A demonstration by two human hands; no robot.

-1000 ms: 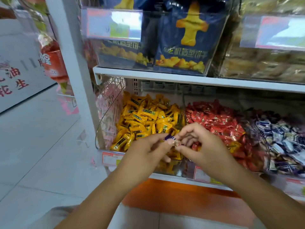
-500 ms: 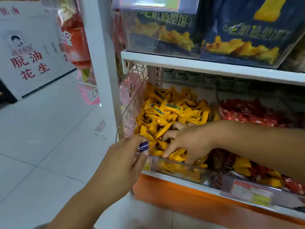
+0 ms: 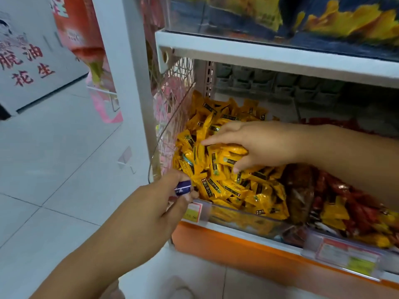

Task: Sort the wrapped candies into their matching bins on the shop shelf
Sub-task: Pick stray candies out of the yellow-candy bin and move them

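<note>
"Since the head view is all we have, how far along would you call the sorting?"

"Partway, I'd judge; the left hand (image 3: 164,203), lower middle of the frame, pinches a purple-wrapped candy (image 3: 183,188) between thumb and fingertips, just outside the front left corner of the yellow bin (image 3: 237,221); that reads as a stray not yet delivered; no bin of purple candies shows anywhere in the frame."

"And the other hand?"

"The right hand (image 3: 254,145) reaches in from the right edge, fingers spread and fairly straight, lying on the yellow candies (image 3: 226,186); it grips nothing I can see, though what sits under the palm is hidden; probably feeling for more strays."

"What's left, then?"

"Plenty; at lower right several yellow wrappers (image 3: 334,214) lie among the red candies (image 3: 356,210), so that bin needs picking over too."

"Room to move?"

"Tight overhead; the upper shelf board (image 3: 280,59) hangs over both bins, so hands must go in low from the front; the clear side wall (image 3: 172,126) and the wire mesh panel (image 3: 174,93) close off the yellow bin's left; the front lip with its price tag (image 3: 193,212) sits just beside the left fingers; the open floor (image 3: 54,158) at left gives that hand free room to draw back."
</note>
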